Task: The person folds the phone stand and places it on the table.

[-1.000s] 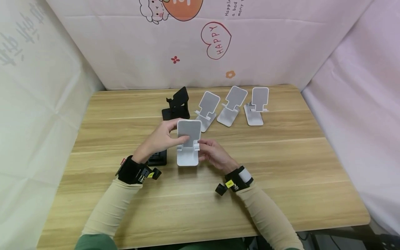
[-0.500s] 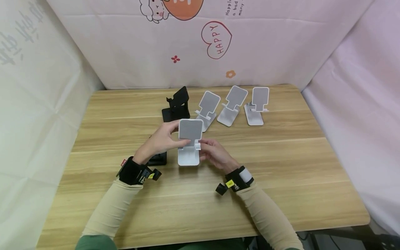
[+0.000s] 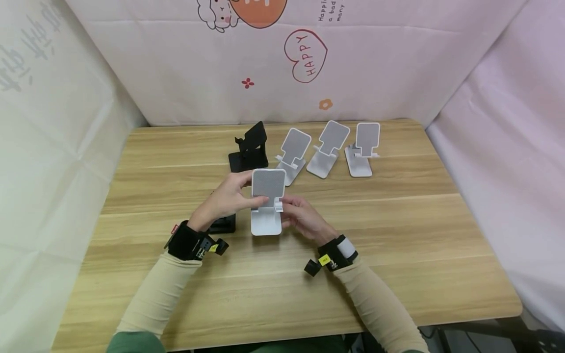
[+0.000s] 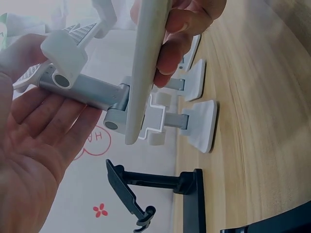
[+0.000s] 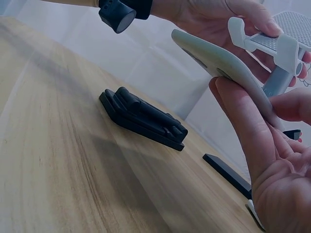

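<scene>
Both hands hold a white phone stand (image 3: 267, 224) with a grey pad, unfolded and raised above the table. My left hand (image 3: 226, 198) grips its upper part, the thumb across the grey pad; in the left wrist view the fingers lie behind the silver arm (image 4: 85, 91). My right hand (image 3: 305, 219) pinches the base plate (image 5: 221, 58), fingers on its underside and thumb on the other face, as the right wrist view shows. A folded black phone stand (image 5: 143, 119) lies on the table, partly hidden under my left hand in the head view.
Along the back of the wooden table (image 3: 397, 255) stand an unfolded black phone stand (image 3: 249, 159) and three unfolded white ones: a left one (image 3: 295, 147), a middle one (image 3: 327, 149) and a right one (image 3: 365, 142). A printed cloth (image 3: 176, 73) hangs behind.
The held stand has shifted very slightly to the right, and the left thumb sits a little lower on its pad. The right hand and the other stands look the same.
</scene>
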Motion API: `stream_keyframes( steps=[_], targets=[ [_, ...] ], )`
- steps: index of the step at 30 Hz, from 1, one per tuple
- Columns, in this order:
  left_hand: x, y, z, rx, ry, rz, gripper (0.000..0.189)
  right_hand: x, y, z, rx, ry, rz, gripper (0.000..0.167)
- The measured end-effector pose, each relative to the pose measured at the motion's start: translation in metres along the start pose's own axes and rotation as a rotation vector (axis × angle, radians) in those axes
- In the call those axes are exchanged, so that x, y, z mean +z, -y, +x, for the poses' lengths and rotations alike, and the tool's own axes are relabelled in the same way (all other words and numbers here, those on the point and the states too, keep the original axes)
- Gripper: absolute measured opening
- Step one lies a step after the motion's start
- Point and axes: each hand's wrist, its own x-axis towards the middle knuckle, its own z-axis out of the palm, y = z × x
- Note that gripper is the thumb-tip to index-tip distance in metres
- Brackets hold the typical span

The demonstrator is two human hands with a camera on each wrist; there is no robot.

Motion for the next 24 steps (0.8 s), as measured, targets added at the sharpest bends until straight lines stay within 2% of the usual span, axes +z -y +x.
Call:
stream_keyframes(
  steps=[6,24],
  targets=[
    [-0.0002,0.0022,0.0001,-0.011,0.009,0.001,0.049,0.0002,-0.0006,-0.0003,0.017,-0.022,0.004,0.046],
    [-0.0007,0.0047,-0.0007,-0.010,0.001,-0.003,0.046,-0.0009,-0.0022,0.0007,-0.001,0.020,0.001,0.047]
  ],
)
